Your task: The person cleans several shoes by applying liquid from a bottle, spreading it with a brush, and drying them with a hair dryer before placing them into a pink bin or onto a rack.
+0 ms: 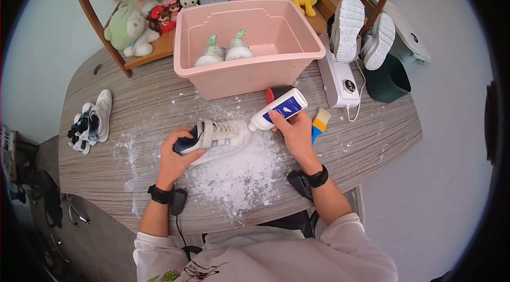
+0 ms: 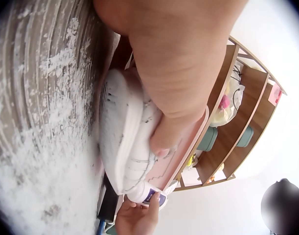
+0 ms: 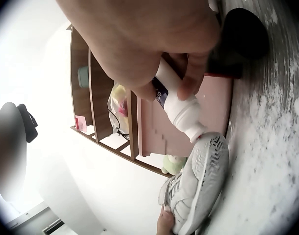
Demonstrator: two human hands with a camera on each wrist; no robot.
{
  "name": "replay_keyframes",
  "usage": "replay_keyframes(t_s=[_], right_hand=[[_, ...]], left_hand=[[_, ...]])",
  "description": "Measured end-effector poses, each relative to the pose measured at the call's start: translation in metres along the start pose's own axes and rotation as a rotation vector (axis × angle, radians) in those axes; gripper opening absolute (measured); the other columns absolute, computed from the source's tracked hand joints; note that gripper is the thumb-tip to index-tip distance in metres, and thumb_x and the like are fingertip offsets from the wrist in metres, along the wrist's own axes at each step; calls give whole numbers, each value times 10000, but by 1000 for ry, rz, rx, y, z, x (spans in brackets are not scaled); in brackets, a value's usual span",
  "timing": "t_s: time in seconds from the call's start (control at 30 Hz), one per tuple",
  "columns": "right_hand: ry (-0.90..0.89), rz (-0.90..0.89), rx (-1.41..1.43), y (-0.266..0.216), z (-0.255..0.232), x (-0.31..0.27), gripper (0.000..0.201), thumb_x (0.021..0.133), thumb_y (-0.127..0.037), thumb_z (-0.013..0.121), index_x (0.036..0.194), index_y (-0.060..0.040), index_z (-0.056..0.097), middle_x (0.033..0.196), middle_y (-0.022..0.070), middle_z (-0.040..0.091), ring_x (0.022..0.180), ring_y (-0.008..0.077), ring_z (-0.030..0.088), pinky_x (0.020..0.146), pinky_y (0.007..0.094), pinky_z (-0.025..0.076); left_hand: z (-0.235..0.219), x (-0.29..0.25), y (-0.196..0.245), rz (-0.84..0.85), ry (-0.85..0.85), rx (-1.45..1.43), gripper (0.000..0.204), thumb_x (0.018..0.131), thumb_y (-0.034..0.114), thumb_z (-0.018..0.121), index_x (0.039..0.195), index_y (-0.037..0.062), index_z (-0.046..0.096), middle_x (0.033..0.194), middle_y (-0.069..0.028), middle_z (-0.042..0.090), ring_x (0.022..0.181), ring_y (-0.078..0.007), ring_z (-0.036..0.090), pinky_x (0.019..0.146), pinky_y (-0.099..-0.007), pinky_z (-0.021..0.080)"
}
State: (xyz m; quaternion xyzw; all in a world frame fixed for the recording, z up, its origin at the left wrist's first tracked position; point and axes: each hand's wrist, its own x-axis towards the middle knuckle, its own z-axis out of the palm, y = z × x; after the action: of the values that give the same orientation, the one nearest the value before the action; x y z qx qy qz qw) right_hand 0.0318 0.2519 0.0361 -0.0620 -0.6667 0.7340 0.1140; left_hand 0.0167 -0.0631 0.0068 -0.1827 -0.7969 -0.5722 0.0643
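And here's the worktop (image 1: 122, 160), with the big pink bin (image 1: 244, 77) at the far side, a pair of shoes (image 1: 237, 51) with green heel tabs sitting in its left half. Over at far right stands a dark green bin (image 1: 390, 91), its inside too dark to read, beside a white machine (image 1: 338, 83) with white sneakers (image 1: 349, 24) propped at its far end.

Now the near middle: the left hand (image 1: 178, 159) is clamped on the heel of a white shoe (image 1: 226, 141), toe to the right, above a spread of white powder (image 1: 236, 181). The right hand (image 1: 295, 132) grips a white bottle (image 1: 273, 116), tipped nozzle-down at that toe, a blue-handled brush (image 1: 319, 124) lying just right of it.

The right wrist view gives the close-up: nozzle right against the toe's edge, dark tread pattern showing there. The left wrist view adds the scuffed sole, and on the far shelf (image 2: 232, 142), a clear bag (image 2: 232, 100) of yellow and pink stuff plus green boxes (image 2: 208, 139), missing from the head view.
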Motion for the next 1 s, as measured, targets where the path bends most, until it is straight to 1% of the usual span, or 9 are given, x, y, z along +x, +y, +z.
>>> replay_keyframes(t_s=[0.3,0.37,0.43,0.5,0.6,0.67,0.7,0.77,1.0], right_hand=[[-85,-137,60,-10,10,-16,327,845,-50,803,1101,78,645,1022,113,715,918,133,678,788,280,558],[-98,-135,69,-8,12,-19,340,827,-46,817,1102,52,642,1031,100,710,919,127,672,807,276,554],[-167,-352,-150,-10,13,-21,362,813,-49,829,1109,19,633,1036,82,703,920,116,663,811,273,551],[-190,-357,-160,-6,12,-20,382,803,-56,838,1115,-5,622,1026,74,699,911,105,657,810,264,549],[-162,-305,-90,-6,13,-21,395,802,-62,840,1124,3,621,1025,83,701,911,103,660,797,261,553],[-90,-309,-138,-4,14,-21,396,805,-65,838,1129,4,619,1023,91,704,901,101,665,784,261,558],[-95,-309,-139,-3,14,-20,396,805,-65,838,1129,4,619,1023,91,704,901,101,665,784,261,558],[-73,-401,-204,-1,14,-20,401,798,-73,845,1123,2,622,1022,91,708,880,109,673,765,269,563],[-58,-554,-353,2,16,-22,398,758,-83,866,1075,-4,638,993,101,706,852,155,694,736,283,564]], left_hand=[[1,0,1,-163,102,-6,310,791,177,840,939,6,628,965,-97,693,907,-152,598,834,-310,490],[1,-1,0,-204,116,-1,296,811,197,826,911,-5,634,924,-90,691,851,-133,574,773,-303,484],[0,0,-2,-204,123,11,290,820,201,818,904,-11,638,916,-86,688,836,-130,566,766,-300,479],[-2,-1,-3,-204,129,24,287,829,206,810,897,-17,642,909,-83,686,822,-127,557,758,-296,474],[-3,-1,-4,-215,91,-60,262,839,192,795,903,-20,654,971,-96,697,883,-153,591,798,-301,475],[-2,0,-6,-106,46,-149,238,832,171,786,887,-26,666,1100,-139,697,975,-199,619,848,-315,475],[-3,0,-5,-108,51,-150,238,832,171,786,887,-26,666,1100,-139,697,975,-199,619,848,-315,475],[-3,0,0,-45,-5,-126,223,818,156,786,831,-33,670,1226,-172,669,1054,-238,629,892,-330,475],[0,-3,2,5,7,-69,257,796,155,800,710,-41,657,1313,-183,642,1079,-256,645,887,-327,487]])
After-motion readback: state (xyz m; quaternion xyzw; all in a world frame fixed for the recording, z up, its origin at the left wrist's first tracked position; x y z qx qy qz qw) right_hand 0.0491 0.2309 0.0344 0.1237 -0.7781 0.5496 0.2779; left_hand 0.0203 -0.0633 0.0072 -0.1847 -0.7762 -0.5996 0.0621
